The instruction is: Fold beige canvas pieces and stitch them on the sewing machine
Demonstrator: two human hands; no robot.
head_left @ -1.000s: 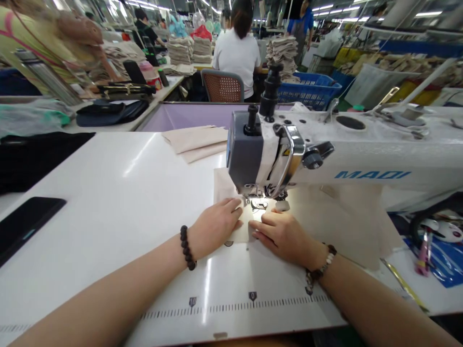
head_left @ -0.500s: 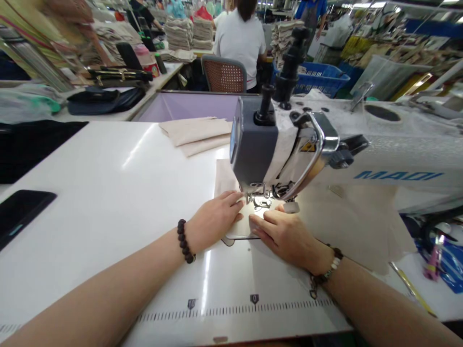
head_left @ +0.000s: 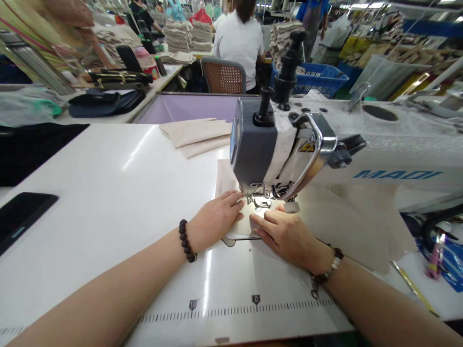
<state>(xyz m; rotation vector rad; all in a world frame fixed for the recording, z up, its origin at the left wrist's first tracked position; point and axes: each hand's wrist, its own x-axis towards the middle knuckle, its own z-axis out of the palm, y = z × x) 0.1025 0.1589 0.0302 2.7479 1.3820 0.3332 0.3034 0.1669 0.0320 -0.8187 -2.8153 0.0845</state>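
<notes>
Beige fabric [head_left: 361,226] lies on the machine bed, passes under the sewing machine [head_left: 255,144] and shows again to the left of its head. A lit presser foot [head_left: 262,203] is over the cloth. My left hand [head_left: 220,214] rests on the fabric just left of the foot, fingers stretched out and palm down. In front and to the right of the foot, my right hand [head_left: 287,233] has its fingers bent and its thumb close to the forefinger at the fabric. The cloth under its fingertips is partly hidden.
Folded beige pieces [head_left: 198,135] lie behind the machine head. A phone [head_left: 25,217] is at the table's left, yellow-handled tweezers [head_left: 414,286] at the right. Beyond are a lilac bin [head_left: 195,106], a chair [head_left: 224,76], a seated person [head_left: 238,38] and a blue basket [head_left: 318,79].
Both hands and the fabric stay almost in place beside the presser foot. The view has shifted very slightly.
</notes>
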